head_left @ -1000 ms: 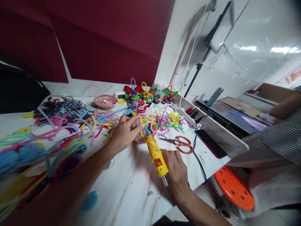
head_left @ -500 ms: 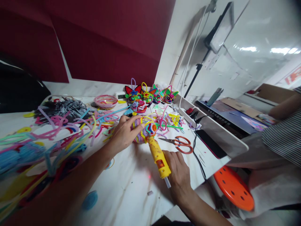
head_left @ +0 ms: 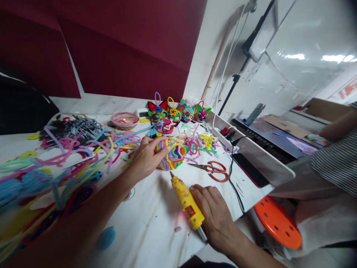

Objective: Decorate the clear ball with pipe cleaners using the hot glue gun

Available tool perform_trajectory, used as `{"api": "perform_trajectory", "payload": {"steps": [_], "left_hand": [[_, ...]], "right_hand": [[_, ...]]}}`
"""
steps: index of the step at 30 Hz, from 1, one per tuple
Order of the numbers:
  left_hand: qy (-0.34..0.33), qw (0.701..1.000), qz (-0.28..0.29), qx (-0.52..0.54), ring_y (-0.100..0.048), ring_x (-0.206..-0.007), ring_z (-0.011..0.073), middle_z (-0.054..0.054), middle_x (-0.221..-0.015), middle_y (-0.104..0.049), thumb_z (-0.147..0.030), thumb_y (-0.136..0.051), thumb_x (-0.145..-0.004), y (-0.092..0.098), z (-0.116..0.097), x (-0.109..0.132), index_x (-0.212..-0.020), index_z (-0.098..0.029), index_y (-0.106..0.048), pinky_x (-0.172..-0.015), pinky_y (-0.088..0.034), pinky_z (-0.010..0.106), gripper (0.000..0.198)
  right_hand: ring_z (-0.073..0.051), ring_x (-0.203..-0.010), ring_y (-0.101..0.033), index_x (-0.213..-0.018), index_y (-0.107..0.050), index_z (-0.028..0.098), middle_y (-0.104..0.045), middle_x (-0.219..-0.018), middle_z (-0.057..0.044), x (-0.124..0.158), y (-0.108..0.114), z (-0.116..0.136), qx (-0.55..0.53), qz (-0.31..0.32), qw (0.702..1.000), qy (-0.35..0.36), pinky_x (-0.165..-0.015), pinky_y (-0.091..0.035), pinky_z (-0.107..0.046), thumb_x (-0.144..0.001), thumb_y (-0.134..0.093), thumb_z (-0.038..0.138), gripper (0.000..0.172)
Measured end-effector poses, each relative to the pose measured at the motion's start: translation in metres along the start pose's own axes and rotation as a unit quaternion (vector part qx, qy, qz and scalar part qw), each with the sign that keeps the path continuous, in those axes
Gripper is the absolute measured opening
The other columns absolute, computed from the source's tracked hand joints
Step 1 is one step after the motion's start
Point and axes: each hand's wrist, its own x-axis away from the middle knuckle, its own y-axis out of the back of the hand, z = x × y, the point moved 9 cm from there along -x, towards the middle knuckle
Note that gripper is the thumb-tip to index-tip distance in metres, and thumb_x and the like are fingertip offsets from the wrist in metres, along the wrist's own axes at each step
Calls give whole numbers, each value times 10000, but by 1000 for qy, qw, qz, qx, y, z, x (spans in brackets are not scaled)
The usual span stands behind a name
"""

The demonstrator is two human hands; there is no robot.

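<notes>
My left hand (head_left: 147,156) is closed round a striped, rounded piece of coloured pipe cleaners (head_left: 174,156), its thumb and fingers on the near left side. In my right hand (head_left: 213,208) is a yellow hot glue gun (head_left: 187,201), with a clear glue stick poking from its rear end. The gun's nozzle points up and left, just below the striped piece and apart from it. Scissors with orange handles (head_left: 213,169) lie to the right of the piece, blades toward it.
Loose pipe cleaners (head_left: 69,149) cover the left of the table. Several cat-faced ornaments (head_left: 174,113) stand at the back beside a pink woven bowl (head_left: 124,120). A phone (head_left: 249,169) and black cable (head_left: 232,163) lie right. A person in a striped top (head_left: 338,160) is near an orange stool (head_left: 277,223).
My right hand has drawn the glue gun down toward me, so its nozzle has left the striped piece. My left hand keeps its hold with almost no movement.
</notes>
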Motion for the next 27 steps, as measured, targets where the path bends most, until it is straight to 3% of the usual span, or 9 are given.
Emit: {"api": "perform_trajectory", "payload": {"steps": [7, 11, 14, 17, 20, 24, 27], "left_hand": [[4, 1000, 5, 2, -552, -969, 230, 18, -869, -476, -453, -543, -890, -1, 1, 0, -1281, -285, -623, -977, -427, 376, 433], [7, 1000, -4, 3, -555, -945, 225, 14, -859, -463, -439, -549, -883, 0, 1, -1, -1277, -291, -629, -953, -440, 369, 428], [8, 1000, -13, 1, -559, -929, 222, 10, -852, -462, -439, -557, -875, 1, 2, -1, -1257, -300, -638, -930, -451, 361, 414], [1, 1000, -12, -4, -560, -929, 222, 9, -849, -464, -454, -545, -880, 1, 2, -1, -1250, -305, -639, -926, -449, 360, 409], [-8, 1000, -16, -4, -561, -928, 220, 8, -845, -462, -453, -536, -889, 2, 2, -1, -1251, -317, -635, -930, -448, 363, 399], [-12, 1000, -17, -10, -561, -902, 214, 7, -853, -459, -461, -528, -891, 2, 1, -1, -1257, -319, -629, -907, -459, 357, 405], [-13, 1000, -19, -11, -558, -906, 215, 8, -861, -458, -457, -523, -885, 2, 1, -1, -1254, -321, -629, -911, -456, 355, 407]], "right_hand": [[-287, -956, -547, -1393, -437, 39, -619, -1234, -188, 3, -24, 1, 50, 124, 991, 29, -789, -490, -435, -946, -417, 78, 449], [-291, -1081, -543, -1460, -377, 69, -563, -1354, -179, 1, -23, -1, -5, 190, 982, 18, -896, -502, -462, -969, -429, 129, 497], [-288, -1180, -513, -1435, -424, 110, -533, -1396, -163, -5, -12, -1, -77, 222, 972, 23, -972, -490, -461, -965, -495, 228, 490], [-246, -1135, -542, -1349, -508, 124, -582, -1304, -148, -22, 3, -10, -127, 186, 974, 20, -961, -505, -407, -952, -505, 197, 404], [-234, -1016, -573, -1277, -550, 130, -629, -1148, -148, -48, 21, -30, -100, 44, 994, 17, -841, -525, -403, -963, -466, 143, 325], [-202, -937, -591, -1183, -605, 175, -638, -1073, -114, -81, 25, -47, -105, -77, 990, 59, -783, -501, -362, -971, -482, 133, 248], [-181, -934, -588, -1103, -632, 170, -646, -1010, -89, -104, 20, -54, -143, -84, 982, 89, -809, -496, -342, -977, -506, 162, 178]]}}
